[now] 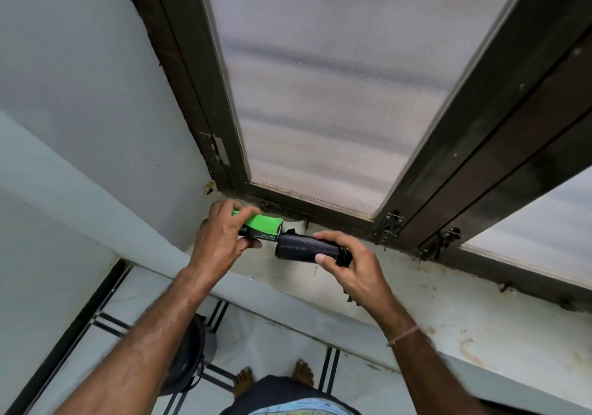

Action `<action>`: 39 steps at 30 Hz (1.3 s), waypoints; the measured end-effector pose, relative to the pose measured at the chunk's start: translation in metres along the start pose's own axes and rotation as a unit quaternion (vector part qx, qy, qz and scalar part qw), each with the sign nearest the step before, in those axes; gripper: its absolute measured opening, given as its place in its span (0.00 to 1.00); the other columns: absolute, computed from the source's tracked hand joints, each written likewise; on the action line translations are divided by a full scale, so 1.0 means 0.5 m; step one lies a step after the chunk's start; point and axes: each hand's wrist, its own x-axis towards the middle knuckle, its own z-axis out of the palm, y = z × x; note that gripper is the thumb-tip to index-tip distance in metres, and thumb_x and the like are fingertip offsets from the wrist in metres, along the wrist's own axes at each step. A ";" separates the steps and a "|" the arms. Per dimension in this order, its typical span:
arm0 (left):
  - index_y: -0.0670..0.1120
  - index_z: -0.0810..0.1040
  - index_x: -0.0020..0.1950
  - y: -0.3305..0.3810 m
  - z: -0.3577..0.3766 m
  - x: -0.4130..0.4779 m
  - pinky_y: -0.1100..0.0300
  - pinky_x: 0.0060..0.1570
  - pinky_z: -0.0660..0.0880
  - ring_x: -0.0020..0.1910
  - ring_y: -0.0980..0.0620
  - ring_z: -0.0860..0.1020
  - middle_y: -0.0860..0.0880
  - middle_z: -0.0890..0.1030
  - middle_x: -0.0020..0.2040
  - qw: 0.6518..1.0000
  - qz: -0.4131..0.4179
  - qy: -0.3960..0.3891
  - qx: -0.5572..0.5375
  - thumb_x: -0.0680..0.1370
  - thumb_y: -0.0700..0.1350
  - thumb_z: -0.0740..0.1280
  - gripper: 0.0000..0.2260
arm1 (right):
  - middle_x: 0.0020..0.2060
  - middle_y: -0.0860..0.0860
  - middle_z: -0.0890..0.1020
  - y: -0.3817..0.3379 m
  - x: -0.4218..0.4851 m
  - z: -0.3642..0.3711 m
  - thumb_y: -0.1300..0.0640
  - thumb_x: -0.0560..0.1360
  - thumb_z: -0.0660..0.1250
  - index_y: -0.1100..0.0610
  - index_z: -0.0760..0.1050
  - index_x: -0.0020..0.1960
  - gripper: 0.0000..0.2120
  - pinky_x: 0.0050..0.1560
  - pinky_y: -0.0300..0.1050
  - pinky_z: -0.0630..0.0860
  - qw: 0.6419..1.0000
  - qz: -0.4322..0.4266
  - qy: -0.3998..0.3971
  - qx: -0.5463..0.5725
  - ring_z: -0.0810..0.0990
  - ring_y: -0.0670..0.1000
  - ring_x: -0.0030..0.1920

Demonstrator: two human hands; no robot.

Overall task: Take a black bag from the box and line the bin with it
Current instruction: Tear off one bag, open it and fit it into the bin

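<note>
Black plastic, rolled tight, is sitting in the right hand (349, 262), whose fingers and thumb are closing around the bag roll (306, 247) just above the stained white sill (448, 312). Its left end is lying just beside the open mouth of the green and black box (261, 227), which the left hand (221, 238) is gripping from above. Behind both, a dark window frame (455, 145) is holding a mesh screen. Below the sill, partly hidden by the left forearm, a dark bin (189, 360) is standing on the tiled floor (275, 347).

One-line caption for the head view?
Left hand holds the green box; right hand holds the black bag roll over the windowsill.
</note>
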 end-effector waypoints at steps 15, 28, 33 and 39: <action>0.58 0.76 0.68 0.015 -0.003 -0.058 0.56 0.45 0.69 0.60 0.50 0.69 0.52 0.74 0.57 0.998 -0.034 -0.026 -0.056 0.72 0.55 0.78 0.26 | 0.52 0.49 0.84 -0.021 -0.031 0.008 0.52 0.81 0.71 0.46 0.82 0.61 0.09 0.32 0.37 0.75 0.982 0.086 0.028 0.163 0.74 0.46 0.37; 0.57 0.77 0.69 0.001 -0.019 -0.085 0.57 0.43 0.67 0.61 0.52 0.68 0.52 0.75 0.58 0.995 -0.041 -0.056 -0.066 0.71 0.54 0.78 0.27 | 0.53 0.46 0.85 -0.026 -0.027 -0.031 0.59 0.78 0.74 0.46 0.83 0.60 0.13 0.53 0.45 0.83 0.992 0.032 -0.075 0.095 0.83 0.46 0.53; 0.58 0.76 0.70 0.018 -0.017 -0.082 0.58 0.46 0.68 0.57 0.54 0.69 0.55 0.75 0.56 0.989 -0.022 -0.099 -0.111 0.72 0.56 0.78 0.27 | 0.55 0.48 0.86 -0.035 -0.029 -0.015 0.65 0.78 0.73 0.50 0.83 0.61 0.15 0.44 0.37 0.81 0.988 0.011 -0.080 0.132 0.84 0.45 0.52; 0.58 0.76 0.70 0.034 -0.009 -0.091 0.59 0.46 0.68 0.58 0.55 0.69 0.56 0.75 0.56 0.990 -0.023 -0.071 -0.122 0.70 0.58 0.78 0.29 | 0.60 0.46 0.83 -0.036 -0.035 0.027 0.59 0.82 0.69 0.48 0.78 0.67 0.15 0.49 0.35 0.78 0.978 0.039 -0.100 0.180 0.82 0.40 0.53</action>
